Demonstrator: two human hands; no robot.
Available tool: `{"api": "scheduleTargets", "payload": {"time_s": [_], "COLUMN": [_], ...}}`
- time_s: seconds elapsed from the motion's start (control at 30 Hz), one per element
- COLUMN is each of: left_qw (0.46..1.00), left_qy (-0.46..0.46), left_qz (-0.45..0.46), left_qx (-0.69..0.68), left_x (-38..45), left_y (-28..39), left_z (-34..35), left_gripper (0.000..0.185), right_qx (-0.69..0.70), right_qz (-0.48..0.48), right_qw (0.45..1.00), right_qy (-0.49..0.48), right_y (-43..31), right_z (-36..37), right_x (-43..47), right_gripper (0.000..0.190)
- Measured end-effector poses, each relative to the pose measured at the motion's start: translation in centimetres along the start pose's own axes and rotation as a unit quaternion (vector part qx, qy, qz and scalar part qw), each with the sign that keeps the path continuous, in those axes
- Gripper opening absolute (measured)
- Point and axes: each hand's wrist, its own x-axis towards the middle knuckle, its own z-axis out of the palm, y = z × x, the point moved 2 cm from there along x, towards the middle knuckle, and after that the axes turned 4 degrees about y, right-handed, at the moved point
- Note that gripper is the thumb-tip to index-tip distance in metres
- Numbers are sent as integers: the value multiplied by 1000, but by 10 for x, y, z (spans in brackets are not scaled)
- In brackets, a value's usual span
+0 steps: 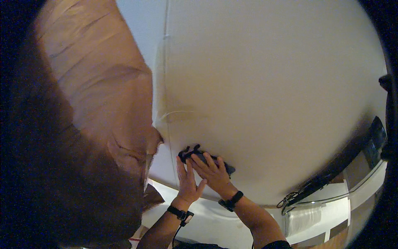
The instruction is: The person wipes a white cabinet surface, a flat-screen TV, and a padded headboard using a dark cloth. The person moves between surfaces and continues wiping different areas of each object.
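Observation:
A small dark cloth item (pixel 201 158) with thin straps or strings at its upper left lies flat on a large pale, smooth surface (pixel 267 93). On its middle rests my right hand (pixel 213 171), palm down with the fingers spread. My left hand (pixel 188 183) is beside it, fingertips at the item's lower left edge, thumb apart. Neither hand is closed around anything. Both wrists wear black bands, the left one with a small device and a cable. Part of the item is hidden under the fingers.
Large brown wrinkled fabric (pixel 108 84) fills the left side. A long dark object (pixel 335 168) lies along the surface's right edge, with a bundle of thin cords (pixel 287 200) at its lower end. Below that are a clear plastic-like sheet (pixel 303 219) and a patch of wooden floor (pixel 339 238).

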Motion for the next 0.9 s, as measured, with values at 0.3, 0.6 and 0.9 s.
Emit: {"api": "scheduleTargets", "payload": {"time_s": [0.3,0.6,0.9], "left_qw": [978,941,916], "left_qy": [53,159,230], "left_qz": [200,262,300], "left_qx": [39,142,133], "left_x": [84,139,146], "left_y": [74,132,140], "left_z": [16,34,20], "left_gripper": [77,74,80], "right_qx": [-11,-57,-86], "right_qz": [178,282,282], "right_qw": [977,935,933], "right_qy": [114,207,207], "right_y": [116,236,184], "right_z": [-52,-135,-121], "right_x": [-7,9,-23], "right_gripper": [55,66,59]}}
